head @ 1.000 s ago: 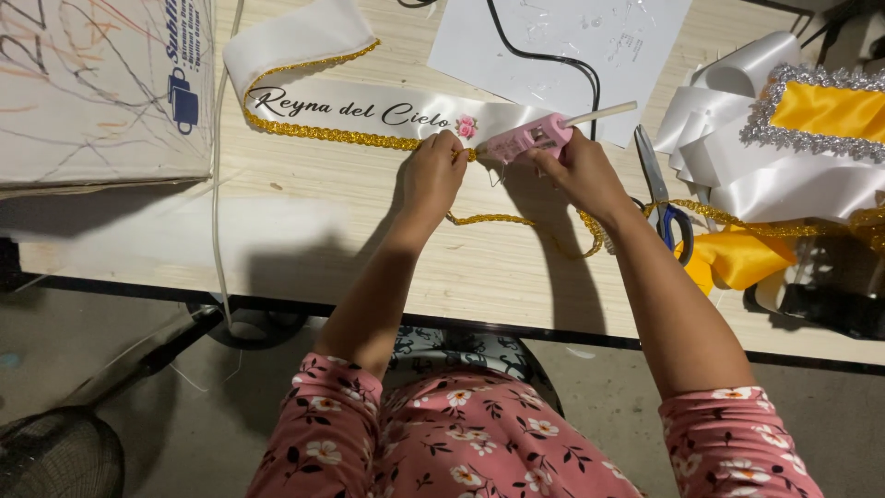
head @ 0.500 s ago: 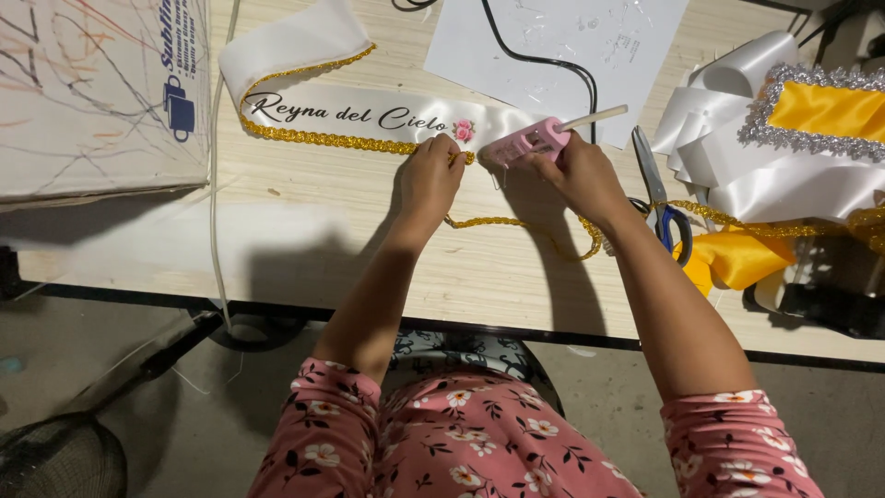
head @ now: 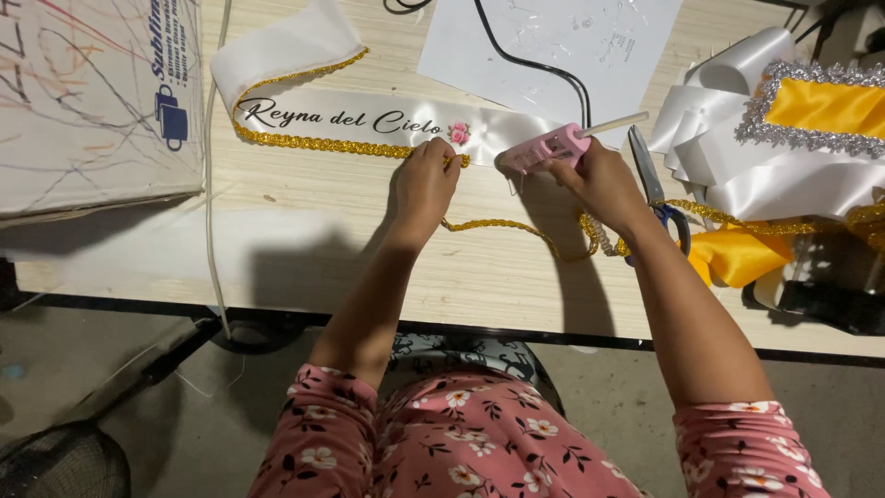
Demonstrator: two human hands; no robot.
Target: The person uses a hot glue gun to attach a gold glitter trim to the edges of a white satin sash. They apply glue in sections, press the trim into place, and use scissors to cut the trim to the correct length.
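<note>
Head view — right hand (head: 604, 180) closed around pink glue gun (head: 546, 148)

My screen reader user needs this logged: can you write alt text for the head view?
A person's left hand presses gold braid trim onto the edge of a white satin sash, while the right hand holds a pink glue gun at it. Scissors and more ribbon lie on the wooden table.

Left hand (head: 427, 177) and pink glue gun (head: 546, 148) — both slightly farther left along the gold trim (head: 323, 143).
</note>
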